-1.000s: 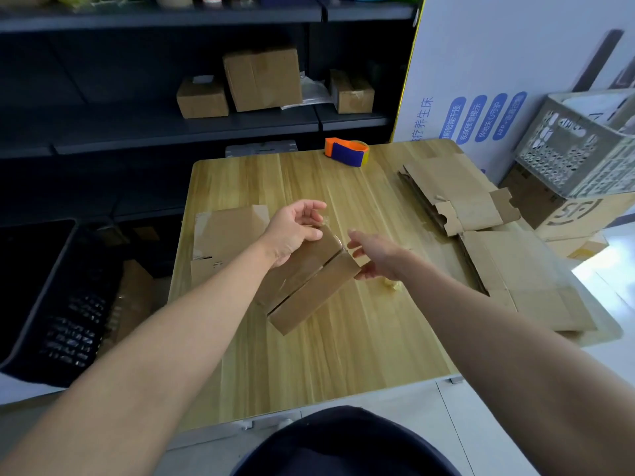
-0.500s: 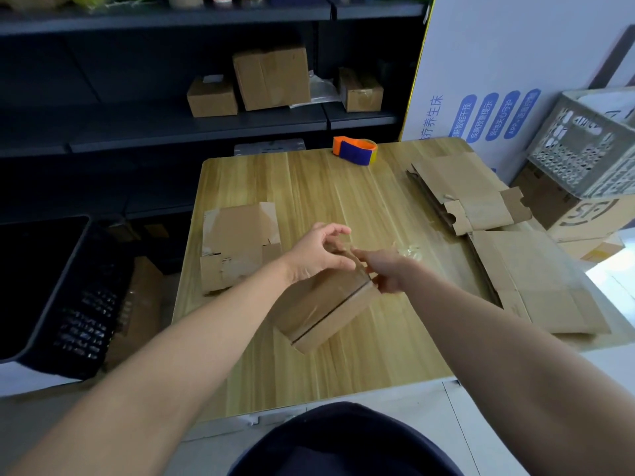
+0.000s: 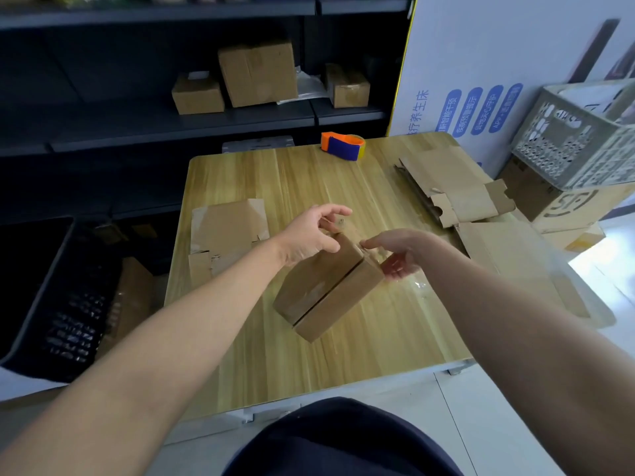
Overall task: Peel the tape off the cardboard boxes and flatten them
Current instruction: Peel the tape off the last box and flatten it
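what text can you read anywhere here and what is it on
"养生床", a cut-off character before it: white panel, blue print.
"APP", rest blurred: fourth blue pill on it.
Other three pills: too blurred.
Logo mark, no words: brown carton under crate.
Held cardboard box: none seen.

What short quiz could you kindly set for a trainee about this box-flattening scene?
1. True or false: the box gripped by the left hand and the right hand is already flattened.
2. Where is the orange and blue tape dispenser?
A. At the far edge of the table
B. In the grey crate
C. On the floor
3. How many shelf cartons stand on the dark shelf behind the table?

Key: 1. False, it still has its box shape. 2. A. 3. Three.
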The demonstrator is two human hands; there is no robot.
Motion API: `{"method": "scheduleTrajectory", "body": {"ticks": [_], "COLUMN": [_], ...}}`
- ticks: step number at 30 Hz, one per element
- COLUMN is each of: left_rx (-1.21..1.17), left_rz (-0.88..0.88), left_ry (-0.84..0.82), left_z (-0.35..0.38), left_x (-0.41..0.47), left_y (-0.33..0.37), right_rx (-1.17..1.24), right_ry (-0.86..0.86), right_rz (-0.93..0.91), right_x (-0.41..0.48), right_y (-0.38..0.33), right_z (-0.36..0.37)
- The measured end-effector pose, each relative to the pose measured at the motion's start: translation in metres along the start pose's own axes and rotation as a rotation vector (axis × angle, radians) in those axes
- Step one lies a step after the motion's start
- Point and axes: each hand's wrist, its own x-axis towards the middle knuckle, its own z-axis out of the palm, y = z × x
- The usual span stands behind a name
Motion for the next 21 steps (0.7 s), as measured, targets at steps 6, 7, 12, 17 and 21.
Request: {"method": "scheduleTrajectory", "body": {"ticks": [6, 7, 12, 17, 21], "left_rx": [-0.231, -0.273, 0.057, 0.278, 0.273], "left_rz": [-0.012, -0.009, -0.055, -0.047, -0.026], "left_ry": [-0.028, -0.019, 0.048, 0.110, 0.098], "left_z": [-0.005, -0.006, -0.003, 0.000, 0.001], "left_x": [0.000, 0.001, -0.003, -0.008, -0.007], "left_y": [0.002, 0.003, -0.023, -0.046, -0.036], "right_rx": [0.008, -0.004, -0.216, -0.342, -0.210], "right_ry": [-0.030, -0.017, 0.013, 0.178, 0.048], "right_rz": [0.001, -0.018, -0.047, -0.142, -0.154], "right_x": [-0.002, -0.004, -0.004, 0.007, 0.008], "right_y": [-0.002, -0.006, -0.013, -0.008, -0.010], "right_z": [-0.003, -0.007, -0.005, 0.012, 0.018]}}
